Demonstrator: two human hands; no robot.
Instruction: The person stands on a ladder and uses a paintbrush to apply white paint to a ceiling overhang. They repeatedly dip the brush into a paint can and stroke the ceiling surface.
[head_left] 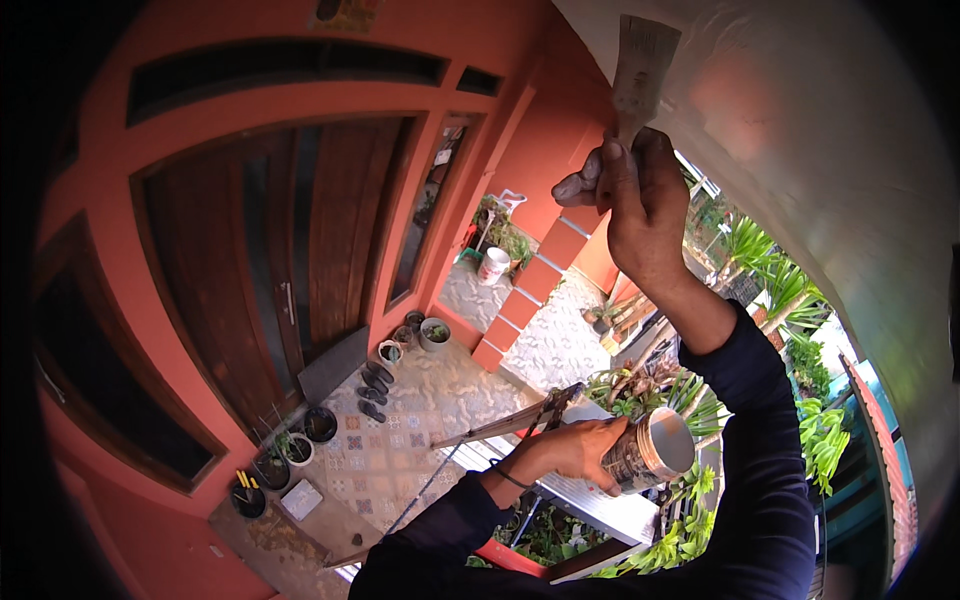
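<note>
My right hand is raised near the pale ceiling, its fingers closed around the handle of a flat paintbrush. The brush points upward, and its wide end overlaps the ceiling in view; whether they touch I cannot tell. Lower down, my left hand grips a small round paint can from its left side. The can is tilted so that its open mouth faces up and right. Greyish-white material shows inside it. Dark smudges mark the fingers of my right hand.
Below my left hand is a metal ladder-like frame. An orange wall with a brown wooden door stands to the left. On the patterned tile floor far below are potted plants and dark shoes. Leafy plants grow to the right.
</note>
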